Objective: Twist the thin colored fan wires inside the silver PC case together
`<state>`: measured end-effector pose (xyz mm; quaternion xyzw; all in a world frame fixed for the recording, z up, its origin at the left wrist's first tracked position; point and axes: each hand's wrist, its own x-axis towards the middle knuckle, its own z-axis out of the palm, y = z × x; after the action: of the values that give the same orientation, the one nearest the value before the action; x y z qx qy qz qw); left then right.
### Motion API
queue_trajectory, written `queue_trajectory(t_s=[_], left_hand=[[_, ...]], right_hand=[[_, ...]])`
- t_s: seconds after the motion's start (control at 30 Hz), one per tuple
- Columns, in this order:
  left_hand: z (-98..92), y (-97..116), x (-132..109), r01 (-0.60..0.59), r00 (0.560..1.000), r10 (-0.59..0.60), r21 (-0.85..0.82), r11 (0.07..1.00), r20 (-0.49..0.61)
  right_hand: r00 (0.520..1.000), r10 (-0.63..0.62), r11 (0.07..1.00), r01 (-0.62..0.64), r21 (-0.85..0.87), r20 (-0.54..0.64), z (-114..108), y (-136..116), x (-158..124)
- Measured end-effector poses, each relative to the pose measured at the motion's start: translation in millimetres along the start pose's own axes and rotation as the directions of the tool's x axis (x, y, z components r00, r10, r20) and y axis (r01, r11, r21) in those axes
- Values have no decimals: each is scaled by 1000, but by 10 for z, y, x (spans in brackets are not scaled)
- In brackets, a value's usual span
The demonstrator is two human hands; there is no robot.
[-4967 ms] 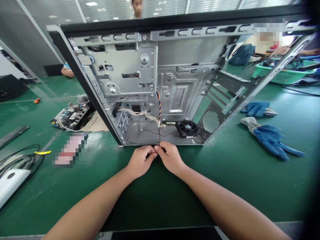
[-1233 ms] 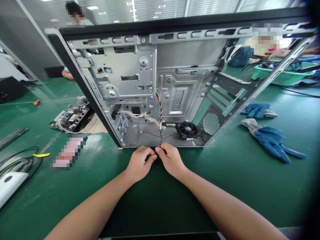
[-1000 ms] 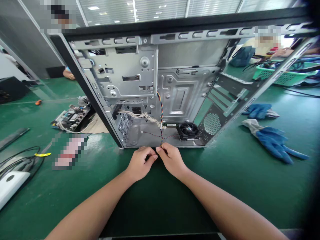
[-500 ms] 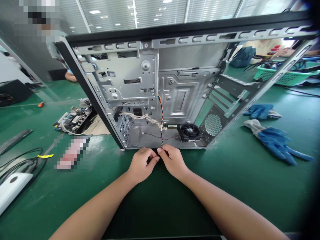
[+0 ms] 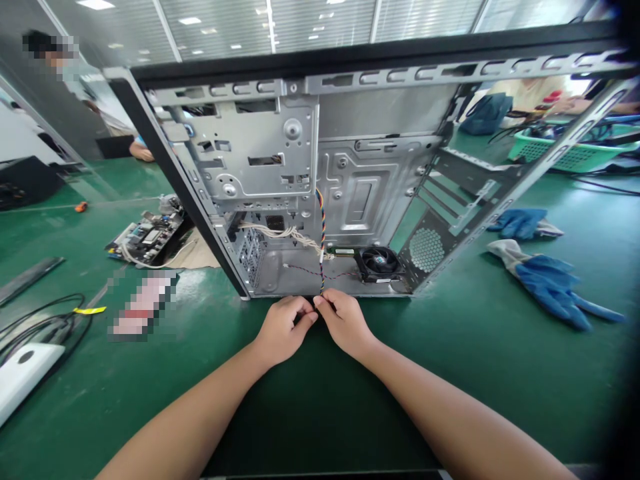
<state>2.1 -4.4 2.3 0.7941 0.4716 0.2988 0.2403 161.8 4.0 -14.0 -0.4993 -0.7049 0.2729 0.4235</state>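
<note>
An open computer case [image 5: 370, 193] stands upright on the green table in front of me. From its drive bay a twisted multicoloured cable [image 5: 323, 230] runs down over the front lower edge to my fingers. My right hand [image 5: 347, 320] is closed, pinching the cable's lower end. Close against it, my left hand [image 5: 286, 327] is closed too, thumb and fingertips meeting at that end; the very tip is hidden by the fingers. Inside the case, a black cooling fan [image 5: 380, 263], a green memory module [image 5: 344, 253] and a bundle of white wires [image 5: 285, 232] lie near the bottom.
To the left are a circuit board [image 5: 147, 237], coiled black cables [image 5: 50, 320] and a white device [image 5: 30, 380]. Blue work gloves [image 5: 550, 283] lie at right, with a green basket [image 5: 575, 150] of cables behind. Other people are in the background.
My hands keep their grip on the cable end and have hardly moved. In the left background, a person has shifted left.
</note>
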Motion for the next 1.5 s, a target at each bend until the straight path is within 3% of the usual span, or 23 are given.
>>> queue_trajectory(t_s=[0.7, 1.2, 1.5], left_hand=[[5, 2, 8, -53, 999, 54, 52, 997, -2], [-4, -34, 27, -67, 997, 67, 7, 998, 31], [-9, 29, 9, -57, 998, 57, 29, 998, -13]], right_hand=[[1000, 22, 1000, -22, -9, -3, -20, -9, 8], [999, -45, 999, 45, -4, 29, -29, -16, 22], [1000, 6, 1000, -6, 3, -2, -36, -37, 8]])
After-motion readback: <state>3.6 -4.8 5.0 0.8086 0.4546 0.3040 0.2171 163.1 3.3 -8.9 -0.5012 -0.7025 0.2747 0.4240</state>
